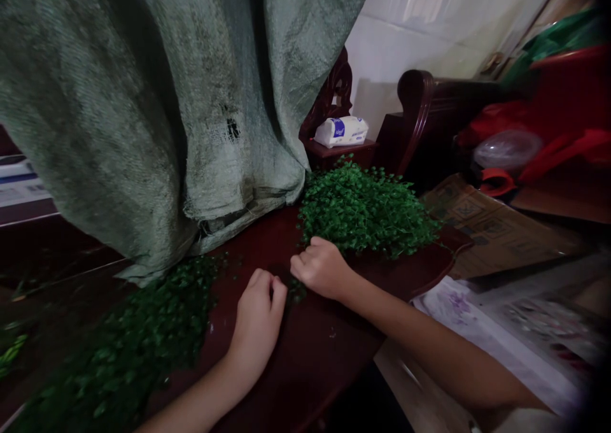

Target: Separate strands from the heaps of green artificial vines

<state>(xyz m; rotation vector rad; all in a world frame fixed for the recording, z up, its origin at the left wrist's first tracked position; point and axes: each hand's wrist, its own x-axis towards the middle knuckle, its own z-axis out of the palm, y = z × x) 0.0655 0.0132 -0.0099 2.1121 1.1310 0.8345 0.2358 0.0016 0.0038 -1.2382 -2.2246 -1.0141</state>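
Over the dark red table [305, 356], my left hand [258, 312] is closed, thumb and fingers pressed together; what it pinches, if anything, is hidden. Close by on the right, my right hand [324, 267] is curled into a fist with its knuckles up. A small green leafy sprig [296, 291] shows just beneath its fingers, between the two hands, and appears gripped there. Beyond my right hand sits a dense heap of small-leaved greens [367, 207]. A second heap of greens [128, 337], darker and looser, spreads left of my left hand.
A greenish woven sack [229, 102] with a small tear rises behind the table. Past it, a tissue pack [341, 131] rests on dark wooden furniture. On the right are flattened cardboard [496, 223], red bags [501, 124] and a white cloth [453, 299].
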